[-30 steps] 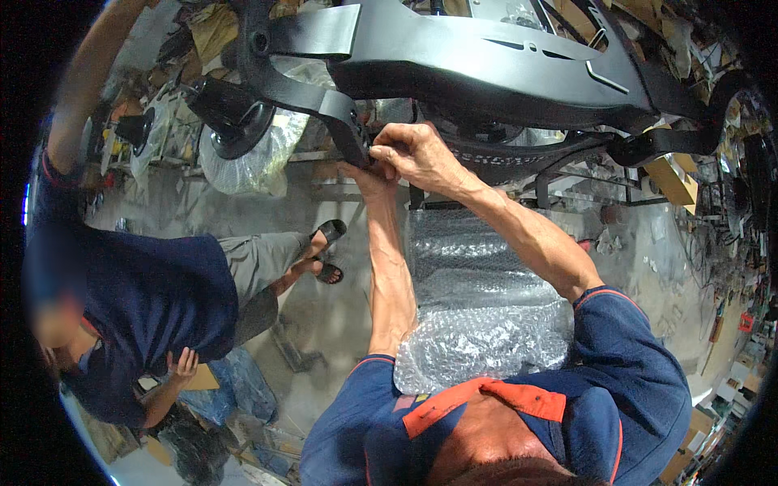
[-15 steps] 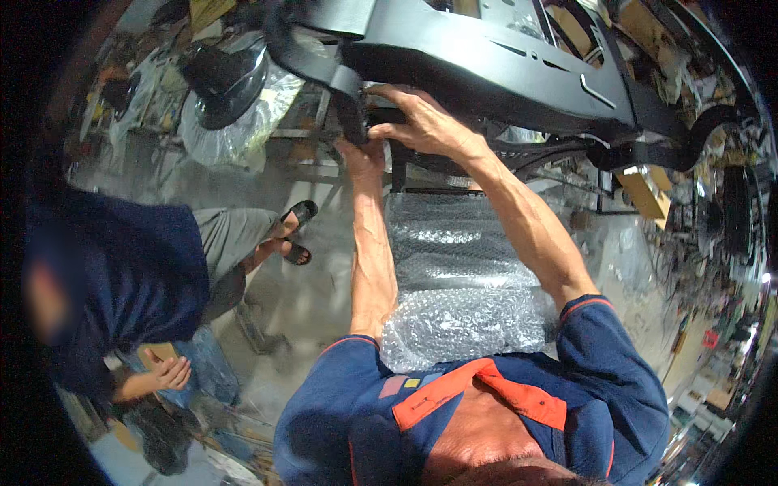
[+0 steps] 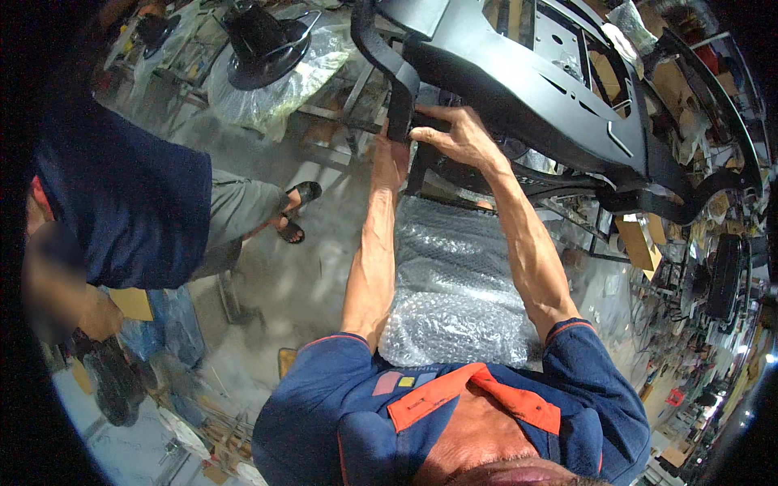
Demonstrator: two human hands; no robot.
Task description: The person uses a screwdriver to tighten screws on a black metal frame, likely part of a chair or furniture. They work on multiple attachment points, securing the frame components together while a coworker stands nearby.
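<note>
Under my arms, the grey concrete floor (image 3: 324, 275) fills the middle of the frame. A sheet of bubble wrap (image 3: 454, 283) lies on it at centre. At left centre, another person's sandalled foot (image 3: 293, 212) rests on it. In the upper left, a metal frame stand (image 3: 340, 105) stands on it, with plastic wrap draped over.

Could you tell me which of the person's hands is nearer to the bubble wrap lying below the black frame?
Left. The left hand grips the black frame's post, directly above the bubble wrap's top edge. The right hand rests higher on the frame, slightly farther from it.
</note>
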